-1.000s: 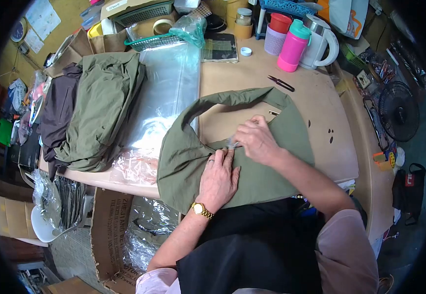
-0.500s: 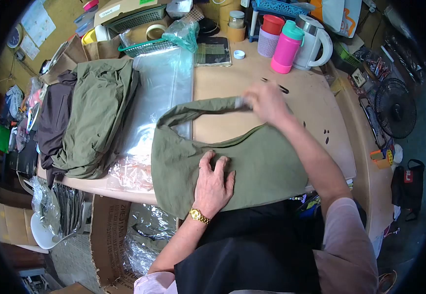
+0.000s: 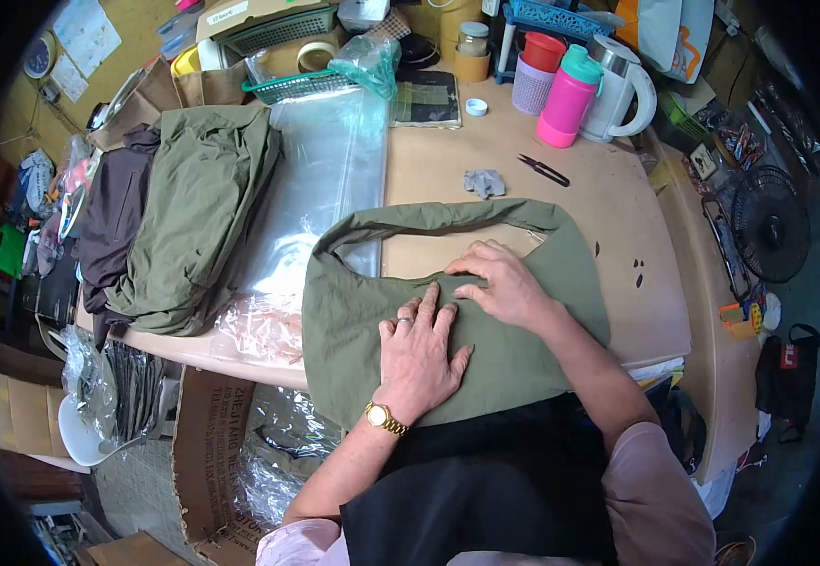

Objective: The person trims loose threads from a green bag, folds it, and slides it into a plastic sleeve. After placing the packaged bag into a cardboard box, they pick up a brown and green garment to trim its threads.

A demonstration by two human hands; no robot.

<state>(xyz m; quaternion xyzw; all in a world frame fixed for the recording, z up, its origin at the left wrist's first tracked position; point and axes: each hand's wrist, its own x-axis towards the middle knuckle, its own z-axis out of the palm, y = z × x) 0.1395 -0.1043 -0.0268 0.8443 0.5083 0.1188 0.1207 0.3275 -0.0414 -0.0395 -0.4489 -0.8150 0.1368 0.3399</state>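
Observation:
An olive green fabric shoulder bag lies flat before me, its strap curving away at the top. My left hand rests palm down on the front, fingers spread and fingertips near the opening's edge. At that edge, right of the left fingertips, my right hand has its fingers bent and pinches the bag's rim; the exact bit between the fingertips is hidden. Beyond the strap sits a crumpled grey scrap of cloth, with black thread snips to its right.
Folded green bags or cloth are stacked at the left beside clear plastic sheets. A pink bottle and a kettle stand at the back right. Below the table's front edge is an open cardboard box with plastic-wrapped items.
My right hand has come down from the strap to the bag's opening edge. The grey scrap now lies loose on the table. My left hand has shifted slightly upward on the fabric.

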